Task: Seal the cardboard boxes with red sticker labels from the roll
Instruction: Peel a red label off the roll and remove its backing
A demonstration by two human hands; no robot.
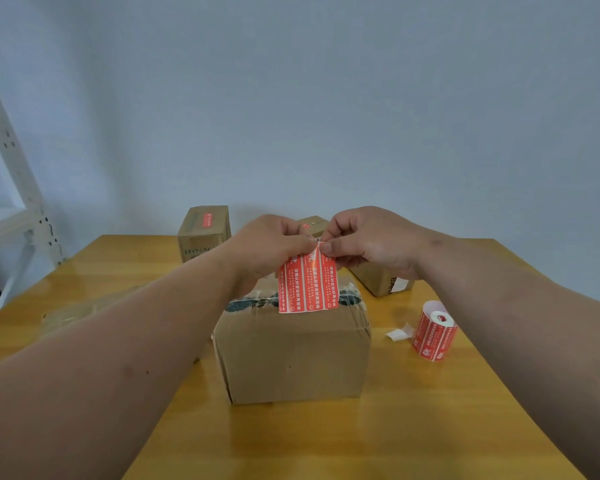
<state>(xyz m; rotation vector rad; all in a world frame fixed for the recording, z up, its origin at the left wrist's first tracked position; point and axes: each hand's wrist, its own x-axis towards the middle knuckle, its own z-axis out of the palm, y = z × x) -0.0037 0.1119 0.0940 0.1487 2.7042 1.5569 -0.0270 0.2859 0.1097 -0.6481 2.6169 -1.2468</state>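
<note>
A closed cardboard box point(291, 355) with old clear tape on its top stands in the middle of the wooden table point(291, 441). Above it hangs a strip of three red sticker labels point(307, 284) with white print. My left hand point(271, 245) and my right hand point(368, 244) both pinch the strip's top edge, fingertips nearly touching. The red label roll point(433, 331) lies on its side to the right of the box.
A box with a red label point(204, 233) stands at the back left. Another box point(381, 280) sits behind my right hand, and a small one point(313, 225) shows between my hands. A white paper scrap point(399, 332) lies beside the roll. A metal shelf frame point(18, 188) rises at the left.
</note>
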